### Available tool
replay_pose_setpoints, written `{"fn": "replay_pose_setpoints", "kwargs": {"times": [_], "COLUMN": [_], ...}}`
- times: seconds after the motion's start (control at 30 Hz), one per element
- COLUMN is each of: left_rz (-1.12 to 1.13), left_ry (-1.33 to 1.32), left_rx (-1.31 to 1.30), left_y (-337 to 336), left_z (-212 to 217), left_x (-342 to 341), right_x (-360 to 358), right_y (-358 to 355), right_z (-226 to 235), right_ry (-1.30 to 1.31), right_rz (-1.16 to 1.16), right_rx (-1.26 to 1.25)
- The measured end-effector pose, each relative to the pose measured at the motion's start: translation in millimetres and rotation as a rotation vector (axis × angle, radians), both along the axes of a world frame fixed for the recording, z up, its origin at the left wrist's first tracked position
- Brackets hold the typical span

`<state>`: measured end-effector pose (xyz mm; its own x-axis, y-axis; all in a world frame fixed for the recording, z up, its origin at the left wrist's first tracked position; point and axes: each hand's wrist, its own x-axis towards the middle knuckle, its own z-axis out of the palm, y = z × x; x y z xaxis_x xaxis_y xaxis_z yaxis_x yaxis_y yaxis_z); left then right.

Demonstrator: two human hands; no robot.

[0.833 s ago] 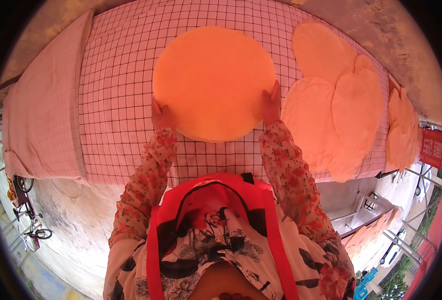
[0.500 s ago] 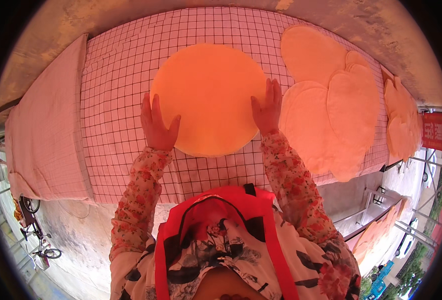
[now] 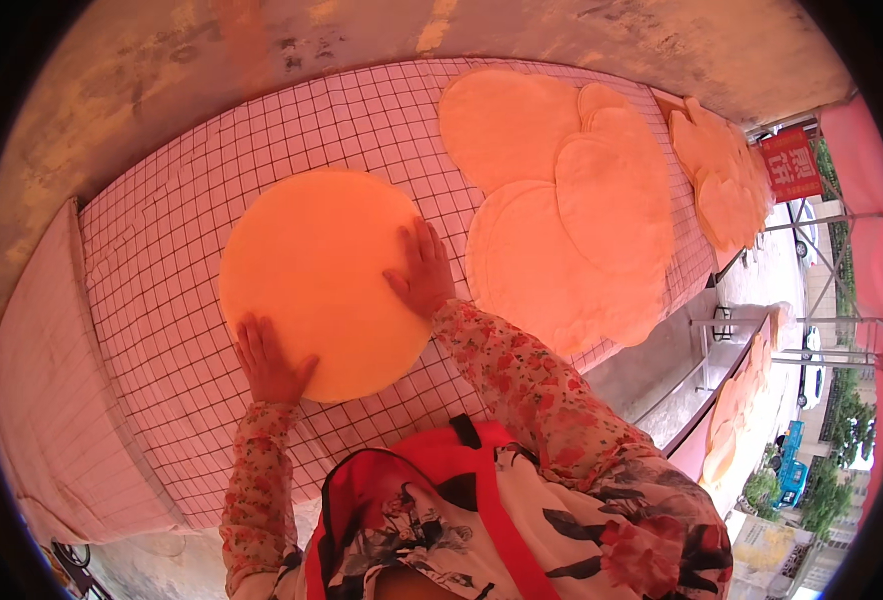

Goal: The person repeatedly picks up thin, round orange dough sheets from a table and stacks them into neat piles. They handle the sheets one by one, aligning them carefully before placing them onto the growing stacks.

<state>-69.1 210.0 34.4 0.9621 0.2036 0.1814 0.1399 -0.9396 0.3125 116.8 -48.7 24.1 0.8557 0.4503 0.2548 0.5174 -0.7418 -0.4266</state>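
Note:
A large, thin round pancake (image 3: pixel 327 270), tinted orange by the light, lies flat on a checked cloth (image 3: pixel 152 270) that covers the table. My left hand (image 3: pixel 270 362) rests on its near left edge, with fingers stretched out. Across from it, my right hand (image 3: pixel 424 270) lies on the right edge, also flat and with the fingers apart. Neither hand grips anything. Just right of my right hand, several similar pancakes (image 3: pixel 572 240) overlap in a loose spread on the same cloth.
Further right lies another heap of pancakes (image 3: pixel 719 180), with a red sign (image 3: pixel 790 163) beyond it. A folded pink cloth (image 3: pixel 47 400) covers the table's left end. Behind the table stands a stained wall (image 3: pixel 212 60). More pancakes (image 3: pixel 737 410) lie on a surface at lower right.
The view has swung toward the right, so the table sits further left and tilted. My hands have moved from the pancake's sides further onto its surface.

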Motion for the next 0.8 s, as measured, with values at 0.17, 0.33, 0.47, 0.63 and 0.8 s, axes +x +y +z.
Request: {"fn": "replay_pose_setpoints", "kwargs": {"times": [0.17, 0.33, 0.47, 0.63, 0.8], "left_rz": [-0.057, -0.103, 0.108, 0.233, 0.039], "left_ry": [0.012, 0.261, -0.037, -0.167, 0.079], "left_rx": [0.032, 0.041, -0.304, -0.622, -1.043], "left_y": [1, 37, 11, -184, -363], "left_z": [-5, 13, 47, 61, 47], "left_x": [4, -2, 20, 82, 115], "right_x": [17, 42, 78, 97, 130], "right_y": [-16, -131, -317, -384, -390], "right_z": [-15, 39, 10, -8, 12], "right_ry": [0.354, 0.222, -0.125, -0.213, 0.05], "right_rz": [0.069, 0.008, -0.291, -0.049, 0.022], "right_rx": [0.63, 0.533, -0.115, -0.171, -0.102]}}
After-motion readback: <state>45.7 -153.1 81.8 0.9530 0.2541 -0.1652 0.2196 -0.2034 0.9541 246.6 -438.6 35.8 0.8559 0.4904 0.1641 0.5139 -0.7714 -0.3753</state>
